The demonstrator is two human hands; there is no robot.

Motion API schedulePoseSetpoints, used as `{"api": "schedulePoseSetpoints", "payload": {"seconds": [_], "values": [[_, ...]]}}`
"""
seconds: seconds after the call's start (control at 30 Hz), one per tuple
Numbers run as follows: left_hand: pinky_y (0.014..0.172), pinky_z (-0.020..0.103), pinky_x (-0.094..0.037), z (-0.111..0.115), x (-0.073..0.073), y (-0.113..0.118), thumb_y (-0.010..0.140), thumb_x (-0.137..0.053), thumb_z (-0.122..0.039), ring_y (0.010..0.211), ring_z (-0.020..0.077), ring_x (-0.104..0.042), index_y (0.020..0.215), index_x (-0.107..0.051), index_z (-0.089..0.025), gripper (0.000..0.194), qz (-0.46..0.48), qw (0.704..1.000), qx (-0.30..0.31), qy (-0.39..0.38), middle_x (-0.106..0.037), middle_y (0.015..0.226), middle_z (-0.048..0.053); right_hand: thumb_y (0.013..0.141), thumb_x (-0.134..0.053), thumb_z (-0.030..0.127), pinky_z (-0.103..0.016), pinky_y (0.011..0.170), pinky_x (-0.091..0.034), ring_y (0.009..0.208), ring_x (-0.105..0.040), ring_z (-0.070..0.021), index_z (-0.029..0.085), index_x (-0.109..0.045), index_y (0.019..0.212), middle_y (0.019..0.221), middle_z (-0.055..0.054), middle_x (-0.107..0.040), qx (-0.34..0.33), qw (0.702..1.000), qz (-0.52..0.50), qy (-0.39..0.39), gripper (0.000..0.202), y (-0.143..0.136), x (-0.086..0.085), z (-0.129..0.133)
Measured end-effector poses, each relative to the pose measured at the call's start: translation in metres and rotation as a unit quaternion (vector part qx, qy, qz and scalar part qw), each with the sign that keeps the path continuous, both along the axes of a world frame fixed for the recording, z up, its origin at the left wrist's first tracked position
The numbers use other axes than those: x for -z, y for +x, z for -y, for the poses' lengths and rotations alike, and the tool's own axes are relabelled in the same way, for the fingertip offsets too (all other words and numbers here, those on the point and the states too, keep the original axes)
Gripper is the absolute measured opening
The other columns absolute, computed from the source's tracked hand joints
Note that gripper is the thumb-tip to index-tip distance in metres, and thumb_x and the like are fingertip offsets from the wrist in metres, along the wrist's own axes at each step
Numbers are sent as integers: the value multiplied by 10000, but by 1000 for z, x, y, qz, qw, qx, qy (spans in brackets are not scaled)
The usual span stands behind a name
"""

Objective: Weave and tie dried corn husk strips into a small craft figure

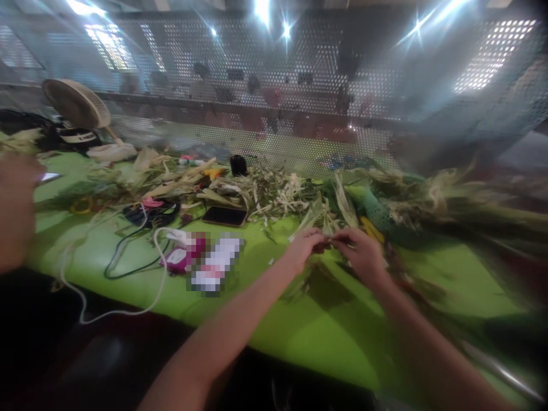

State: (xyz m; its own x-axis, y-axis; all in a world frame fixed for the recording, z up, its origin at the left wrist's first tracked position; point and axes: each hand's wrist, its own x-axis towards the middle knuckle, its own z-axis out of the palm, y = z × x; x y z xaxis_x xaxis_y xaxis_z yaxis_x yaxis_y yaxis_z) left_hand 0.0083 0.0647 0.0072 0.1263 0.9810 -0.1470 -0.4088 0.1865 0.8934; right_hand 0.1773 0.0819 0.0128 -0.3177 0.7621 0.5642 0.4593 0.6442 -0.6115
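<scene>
Pale-green husk (324,221) fans out just beyond your fingers (317,240) — your left hand (305,245) and right hand (362,249) pinch its near end between them, above the bright worktop (299,337).

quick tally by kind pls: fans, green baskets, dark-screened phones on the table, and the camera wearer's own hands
Fan: 1
Green basket: 1
Dark-screened phone: 1
Own hands: 2 (left hand, right hand)
Total: 5
</scene>
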Motion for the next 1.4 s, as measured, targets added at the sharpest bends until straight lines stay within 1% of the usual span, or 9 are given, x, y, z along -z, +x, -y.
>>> {"api": "schedulePoseSetpoints", "payload": {"seconds": [0.2, 0.33, 0.47, 0.57, 0.67, 0.77, 1.0, 1.23, 1.4], "values": [[591, 230, -372, -2, 9, 4, 683, -669, -209, 575, 74, -489, 723, -583, -161, 106, -27, 999, -17, 22, -577, 667, -7, 852, -638, 323, -283, 682, -463, 732, -607, -174, 209, -683, 844, 812, -29, -678, 25, 999, 16, -39, 122, -1, -2, 2], [602, 241, -383, -1, 6, 3, 724, -666, -263, 594, 82, -504, 699, -589, -156, 134, -103, 992, -21, 76, -578, 658, -3, 837, -628, 335, -271, 634, -436, 681, -585, -164, 196, -658, 827, 754, -14, -663, 55, 992, -9, -115, 142, -4, -3, 4], [618, 252, -404, -1, 4, 2, 725, -693, -313, 610, 92, -520, 711, -589, -159, 186, -161, 981, -6, 112, -584, 667, -6, 821, -628, 301, -261, 615, -428, 652, -570, -152, 198, -631, 791, 702, 7, -632, 69, 987, -36, -143, 107, -6, -4, 6], [605, 256, -416, -2, 5, 1, 725, -691, -299, 591, 91, -520, 726, -586, -159, 175, -158, 981, -2, 112, -584, 675, -3, 826, -638, 294, -261, 638, -455, 668, -589, -149, 204, -643, 840, 733, 7, -645, 38, 988, -69, -130, 91, -5, -3, 4], [591, 251, -410, -2, 4, 0, 742, -662, -282, 584, 89, -517, 726, -590, -153, 149, -127, 988, -7, 82, -595, 679, 12, 842, -652, 313, -278, 697, -487, 742, -625, -162, 214, -679, 899, 822, -15, -682, 6, 995, -69, -75, 117, -3, -1, 2], [586, 235, -390, 0, 1, 0, 729, -658, -261, 587, 81, -501, 700, -582, -150, 138, -81, 995, -8, 56, -593, 665, 15, 851, -664, 308, -286, 713, -498, 767, -636, -169, 222, -706, 896, 853, -26, -698, 2, 999, -31, -23, 106, -1, -1, 1], [595, 223, -393, 3, -3, 2, 634, -668, -196, 585, 75, -498, 698, -576, -158, 118, -4, 1000, -5, -9, -587, 666, -2, 876, -645, 286, -288, 703, -499, 757, -637, -176, 224, -704, 888, 842, -31, -693, 7, 999, 28, 25, 86, 1, -2, -1], [566, 224, -384, 0, 6, 3, 652, -664, -209, 556, 74, -495, 733, -595, -160, 117, 13, 1000, -9, -19, -580, 664, -2, 869, -642, 275, -281, 701, -485, 757, -628, -174, 229, -689, 856, 832, -25, -678, -12, 999, 42, 23, 68, 2, -3, -3], [604, 236, -394, 0, 5, 4, 699, -690, -254, 563, 72, -494, 727, -594, -156, 140, -22, 999, -28, 28, -570, 646, -13, 849, -651, 315, -281, 676, -473, 732, -617, -172, 218, -686, 857, 812, -23, -677, 14, 999, 5, -31, 103, -1, 0, 0]]}}
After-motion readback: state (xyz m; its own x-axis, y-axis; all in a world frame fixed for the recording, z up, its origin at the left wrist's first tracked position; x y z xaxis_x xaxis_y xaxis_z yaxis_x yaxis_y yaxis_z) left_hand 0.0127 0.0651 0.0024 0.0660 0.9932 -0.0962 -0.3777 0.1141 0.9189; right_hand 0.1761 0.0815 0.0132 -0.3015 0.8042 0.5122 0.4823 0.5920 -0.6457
